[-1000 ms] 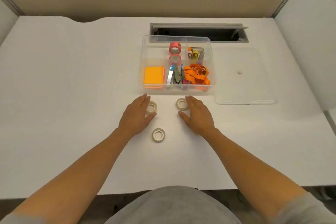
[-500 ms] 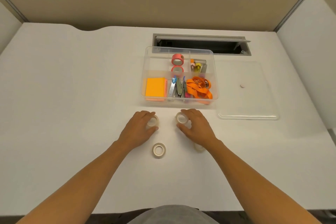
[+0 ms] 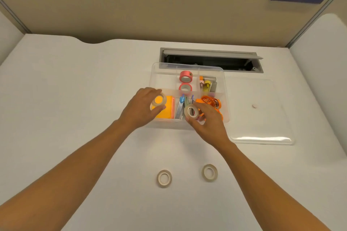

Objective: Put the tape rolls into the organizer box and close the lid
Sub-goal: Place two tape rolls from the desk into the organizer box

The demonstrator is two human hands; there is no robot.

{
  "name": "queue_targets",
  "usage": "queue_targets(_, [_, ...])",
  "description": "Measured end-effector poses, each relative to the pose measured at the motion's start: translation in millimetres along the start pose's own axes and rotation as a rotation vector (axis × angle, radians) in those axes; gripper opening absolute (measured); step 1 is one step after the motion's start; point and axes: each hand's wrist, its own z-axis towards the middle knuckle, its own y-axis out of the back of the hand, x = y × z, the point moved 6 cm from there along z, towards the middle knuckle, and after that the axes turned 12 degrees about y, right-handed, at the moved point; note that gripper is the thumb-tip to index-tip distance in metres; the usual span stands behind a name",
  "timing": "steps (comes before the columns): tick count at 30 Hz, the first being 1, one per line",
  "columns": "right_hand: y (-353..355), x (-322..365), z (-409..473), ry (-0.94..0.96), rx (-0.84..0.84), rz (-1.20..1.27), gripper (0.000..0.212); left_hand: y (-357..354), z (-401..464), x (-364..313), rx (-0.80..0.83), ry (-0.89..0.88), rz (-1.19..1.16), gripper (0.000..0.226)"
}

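Mid-transfer of two tape rolls into the organizer box (image 3: pixel 189 68); lid not yet fitted.

Far left: bare white desk (image 3: pixel 65 99), open and unobstructed, with the cubicle partition (image 3: pixel 131 11) well behind.

Left hand (image 3: pixel 139 108): pinching a pale tape roll (image 3: pixel 159 100) between thumb and fingertips, raised over the box's near-left compartment, directly above the orange sticky notes (image 3: pixel 165 108).

Near edge, centre: two more pale rolls flat on the desk, one to the left (image 3: pixel 164 178) and one to the right (image 3: pixel 209 172), apart from each other and well clear of the box.

Box interior: two pink tape rolls (image 3: pixel 185 81) in the rear middle compartment; staplers and clips (image 3: pixel 181 108) in the near middle; orange bands (image 3: pixel 210 103) at near right; rear-left compartment apparently vacant.

Right hand (image 3: pixel 208 122): gripping a second pale tape roll (image 3: pixel 191 111) by its rim, held on edge above the front wall, over the near middle compartment.

Right of box: clear lid (image 3: pixel 262 118) flat on the desk, just beside the box, with a small pale disc (image 3: pixel 254 106) resting on it.

Likely next: carrying both rolls past the dividers and letting go in a compartment with room, probably rear left; then fetching the remaining two. Front wall and thin dividers the edges to clear. Open cable tray (image 3: pixel 208 60) just behind the box, a gap to avoid. Disc likely to slide when the lid is lifted.
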Motion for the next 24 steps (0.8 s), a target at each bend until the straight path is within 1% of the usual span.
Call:
queue_targets(5, [-0.3, -9.8, 21.9, -0.036, 0.002, -0.039, 0.045, 0.8, 70.5, -12.0, 0.026, 0.094, 0.088, 0.056])
queue_targets(8, [-1.7, -16.1, 30.1, -0.047, -0.002, -0.060, 0.044, -9.5, 106.7, -16.7, 0.071, 0.135, 0.147, 0.055])
queue_targets(11, [-3.4, -23.2, 36.6, -0.053, -0.004, -0.070, 0.043, -23.9, 133.9, -16.2, 0.143, 0.160, 0.263, 0.054])
queue_targets(13, [-3.7, -26.2, 39.9, -0.051, 0.000, -0.076, 0.044, -33.9, 146.6, -15.3, 0.214, 0.161, 0.355, 0.054])
queue_targets(16, [-3.8, -29.9, 47.0, -0.041, 0.002, -0.078, 0.045, -47.4, 157.9, -12.6, 0.323, 0.176, 0.429, 0.051])
queue_targets(20, [-4.4, -32.1, 59.5, -0.031, 0.012, -0.085, 0.046, -64.3, 163.6, -5.3, 0.411, 0.193, 0.463, 0.041])
queue_targets(24, [-10.9, -35.0, 78.8, -0.059, 0.074, -0.082, 0.049, -61.8, 169.8, -1.0, 0.375, 0.197, 0.404, 0.053])
